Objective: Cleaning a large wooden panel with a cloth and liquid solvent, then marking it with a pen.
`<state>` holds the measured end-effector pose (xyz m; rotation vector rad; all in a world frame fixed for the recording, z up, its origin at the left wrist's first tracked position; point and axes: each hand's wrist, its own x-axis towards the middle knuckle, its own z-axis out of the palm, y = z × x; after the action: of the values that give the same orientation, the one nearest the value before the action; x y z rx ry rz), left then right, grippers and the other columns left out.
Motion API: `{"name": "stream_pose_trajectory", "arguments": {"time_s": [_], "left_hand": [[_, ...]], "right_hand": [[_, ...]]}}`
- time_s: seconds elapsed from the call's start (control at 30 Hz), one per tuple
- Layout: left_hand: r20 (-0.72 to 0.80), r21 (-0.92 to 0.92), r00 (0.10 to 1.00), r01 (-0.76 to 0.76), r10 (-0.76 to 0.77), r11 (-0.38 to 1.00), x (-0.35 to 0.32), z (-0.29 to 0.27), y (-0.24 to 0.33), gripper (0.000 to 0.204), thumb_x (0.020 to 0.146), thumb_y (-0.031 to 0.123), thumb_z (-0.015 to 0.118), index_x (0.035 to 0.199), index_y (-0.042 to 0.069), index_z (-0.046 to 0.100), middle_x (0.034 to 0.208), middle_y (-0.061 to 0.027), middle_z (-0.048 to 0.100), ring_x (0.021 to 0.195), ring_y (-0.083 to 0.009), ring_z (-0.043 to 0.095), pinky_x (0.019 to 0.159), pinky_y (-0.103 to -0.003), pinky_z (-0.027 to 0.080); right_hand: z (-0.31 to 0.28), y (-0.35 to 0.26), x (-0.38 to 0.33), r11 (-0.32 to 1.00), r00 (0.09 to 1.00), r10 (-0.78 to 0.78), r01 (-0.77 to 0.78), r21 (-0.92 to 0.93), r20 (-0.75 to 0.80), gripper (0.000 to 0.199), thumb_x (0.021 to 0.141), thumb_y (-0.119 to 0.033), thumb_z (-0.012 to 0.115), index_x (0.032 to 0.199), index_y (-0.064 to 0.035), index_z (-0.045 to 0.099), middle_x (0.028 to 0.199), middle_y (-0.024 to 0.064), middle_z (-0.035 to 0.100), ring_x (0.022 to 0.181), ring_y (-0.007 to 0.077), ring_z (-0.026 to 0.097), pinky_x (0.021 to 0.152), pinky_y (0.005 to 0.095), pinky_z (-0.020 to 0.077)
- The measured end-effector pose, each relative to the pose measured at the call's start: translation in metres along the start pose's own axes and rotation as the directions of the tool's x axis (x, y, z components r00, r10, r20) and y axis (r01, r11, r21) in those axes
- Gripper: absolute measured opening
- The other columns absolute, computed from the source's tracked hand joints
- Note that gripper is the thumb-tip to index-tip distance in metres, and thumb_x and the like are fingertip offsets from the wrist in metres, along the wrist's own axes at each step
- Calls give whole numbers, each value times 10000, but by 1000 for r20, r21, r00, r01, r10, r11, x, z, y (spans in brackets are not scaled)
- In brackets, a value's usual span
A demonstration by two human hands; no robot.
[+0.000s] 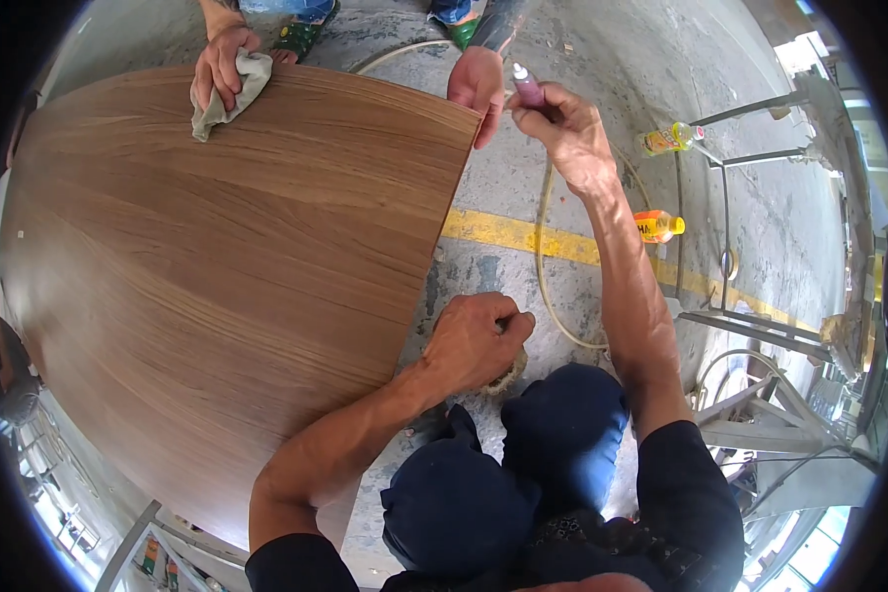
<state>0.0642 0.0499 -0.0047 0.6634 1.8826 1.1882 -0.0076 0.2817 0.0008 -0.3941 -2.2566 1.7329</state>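
Observation:
A large wood-grain panel [266, 227] fills the left and middle. My right hand [584, 153] is raised beyond its right edge, closed around a small purplish bottle [530, 91] with a white nozzle tip pointing up and away. Beside the panel's right edge, my left hand [476, 340] is curled shut above my knees, my forearm crossing the panel. A fuzzy beige thing [506, 379] shows just under that hand; I cannot make out what it is. Across the panel, another person's hand [225, 69] presses a grey-green rag [235, 94] on the surface. That person's other hand [478, 84] is at the far right corner.
On the concrete floor to the right lie a bottle with yellow liquid [669, 139] and an orange bottle [658, 227]. A pale hose [543, 257] curves across a yellow floor line [503, 233]. A metal frame [760, 326] stands at far right.

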Motion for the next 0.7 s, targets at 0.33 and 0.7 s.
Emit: {"name": "stream_pose_trajectory", "arguments": {"time_s": [0.33,0.7], "left_hand": [[3,-41,1000,11,-11,999,-1,0,-3,313,845,273,619,790,-33,653,759,-200,640,661,-328,619,641,-411,484],[1,-34,1000,-27,27,999,1,1,-1,297,840,245,607,755,-38,621,737,-227,599,658,-374,593,623,-431,462]], "right_hand": [[19,-21,5,984,995,-96,93,-149,-15,226,771,-14,743,994,-11,707,872,32,699,790,96,630,736,252,517],[22,-17,6,980,996,-93,94,-176,13,170,774,31,719,940,-2,707,870,40,708,790,103,648,747,244,526]]}}
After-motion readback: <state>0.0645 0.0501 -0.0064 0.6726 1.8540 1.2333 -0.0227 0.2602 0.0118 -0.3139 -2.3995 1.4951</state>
